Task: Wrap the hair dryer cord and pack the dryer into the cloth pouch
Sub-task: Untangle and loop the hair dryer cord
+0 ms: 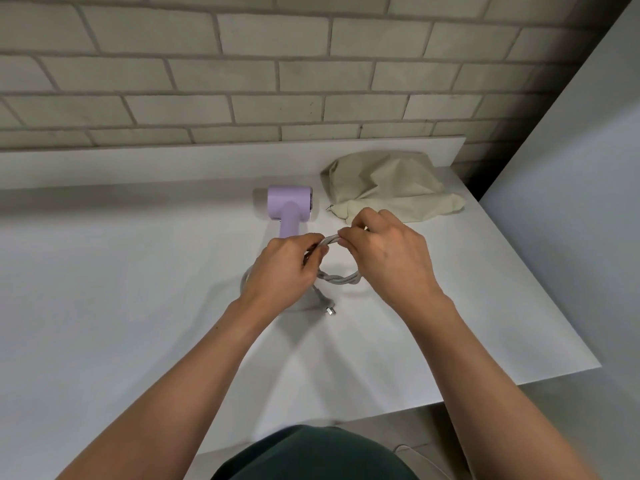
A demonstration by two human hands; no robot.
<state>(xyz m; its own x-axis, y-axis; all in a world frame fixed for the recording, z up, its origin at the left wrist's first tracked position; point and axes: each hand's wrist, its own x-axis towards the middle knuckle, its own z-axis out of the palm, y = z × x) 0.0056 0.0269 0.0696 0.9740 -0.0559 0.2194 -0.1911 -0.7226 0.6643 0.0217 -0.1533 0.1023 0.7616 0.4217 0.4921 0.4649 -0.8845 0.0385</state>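
A lilac hair dryer (290, 206) lies on the white table (121, 271), handle pointing toward me. Its grey cord (341, 279) is gathered into a small coil just in front of the handle. My left hand (285, 268) pinches the coil's left side and my right hand (384, 251) pinches the top of it, both fingers closed on the strands. The plug (329, 310) lies on the table below my left hand. The beige cloth pouch (388, 187) lies crumpled behind my right hand, to the right of the dryer.
A brick wall (242, 71) runs along the back of the table, with a low white ledge (173, 161) in front of it. The table's right edge (540, 282) drops off beside a grey panel (588, 202). A white cable (408, 448) lies on the floor near me.
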